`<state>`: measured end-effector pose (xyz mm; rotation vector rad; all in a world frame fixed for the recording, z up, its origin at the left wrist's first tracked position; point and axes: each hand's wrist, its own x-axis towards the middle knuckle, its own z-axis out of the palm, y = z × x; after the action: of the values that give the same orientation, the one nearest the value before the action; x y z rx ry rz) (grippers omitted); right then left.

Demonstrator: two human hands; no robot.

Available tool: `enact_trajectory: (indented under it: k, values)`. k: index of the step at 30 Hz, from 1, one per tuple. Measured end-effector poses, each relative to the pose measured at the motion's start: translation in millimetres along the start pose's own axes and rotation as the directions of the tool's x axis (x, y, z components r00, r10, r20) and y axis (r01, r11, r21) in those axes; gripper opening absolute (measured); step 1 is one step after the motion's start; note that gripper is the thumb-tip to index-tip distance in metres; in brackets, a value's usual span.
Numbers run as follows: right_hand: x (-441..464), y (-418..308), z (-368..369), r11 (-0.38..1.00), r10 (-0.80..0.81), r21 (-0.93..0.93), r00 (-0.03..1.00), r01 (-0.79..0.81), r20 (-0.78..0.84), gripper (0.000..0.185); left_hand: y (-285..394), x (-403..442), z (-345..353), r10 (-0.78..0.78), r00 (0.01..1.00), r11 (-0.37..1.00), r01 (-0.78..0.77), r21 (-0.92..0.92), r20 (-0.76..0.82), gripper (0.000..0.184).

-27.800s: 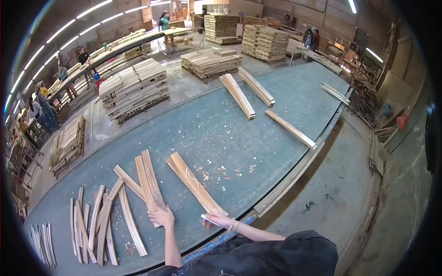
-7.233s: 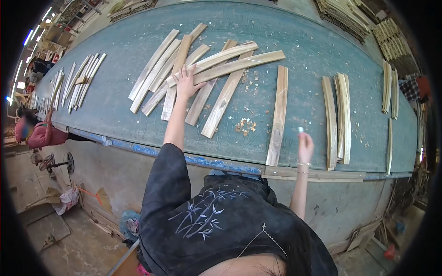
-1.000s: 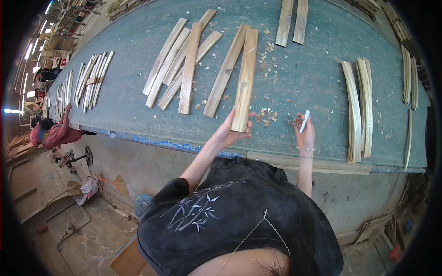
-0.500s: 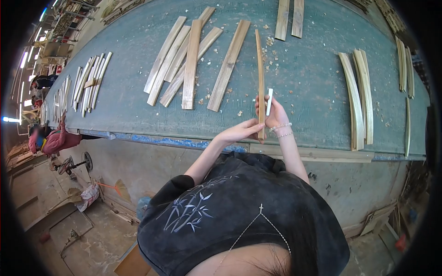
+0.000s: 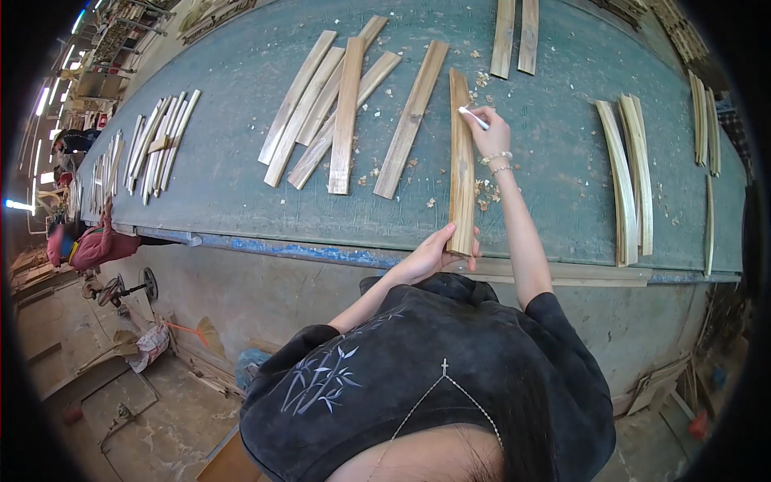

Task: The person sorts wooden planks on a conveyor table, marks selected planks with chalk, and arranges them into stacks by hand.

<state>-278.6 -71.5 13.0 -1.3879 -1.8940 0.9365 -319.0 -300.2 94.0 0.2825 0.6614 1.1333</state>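
My left hand (image 5: 438, 255) grips the near end of a wooden slat (image 5: 461, 173), its thumb on top and fingers beneath. The slat points away from me over the green table, its broad face up. Near its far end, my right hand (image 5: 491, 132) pinches a white chalk-like stick (image 5: 475, 119). That stick's tip is at the slat's upper face; I cannot tell whether it touches.
Several loose slats (image 5: 412, 120) lie left of my hands on the green table (image 5: 546, 177). Bundled slats (image 5: 634, 177) lie to the right, and thinner strips (image 5: 165, 145) at the far left. Wood shavings (image 5: 486, 193) are scattered around. A person in pink (image 5: 100, 247) stands at the left edge.
The slat has turned from its narrow edge to its broad face. My right hand has moved away from me to the slat's far end with the white stick; my left hand keeps the near end.
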Motion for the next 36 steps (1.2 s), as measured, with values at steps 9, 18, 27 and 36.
enact_trajectory:
  k: [9,18,27,36]
  values:
    - [-53,-39,-28,0.934,-0.019,-0.357,0.999,0.029,0.031,0.019,-2,-3,-7,-0.014,0.999,1.000,0.014,-0.011,-0.033,0.047]
    - [-118,13,-125,0.858,0.376,0.380,0.926,-0.345,-0.008,0.016,-4,21,-18,-0.124,0.970,0.986,0.097,-0.134,-0.209,0.035]
    - [-112,70,-184,0.649,0.407,0.626,0.893,-0.431,0.193,0.017,-55,48,45,0.241,0.860,0.946,-0.104,0.308,-0.449,0.021]
    - [-71,107,-258,0.890,0.179,0.401,0.976,-0.215,0.126,0.018,-125,93,102,-0.249,0.964,0.888,0.191,-0.418,-0.088,0.033]
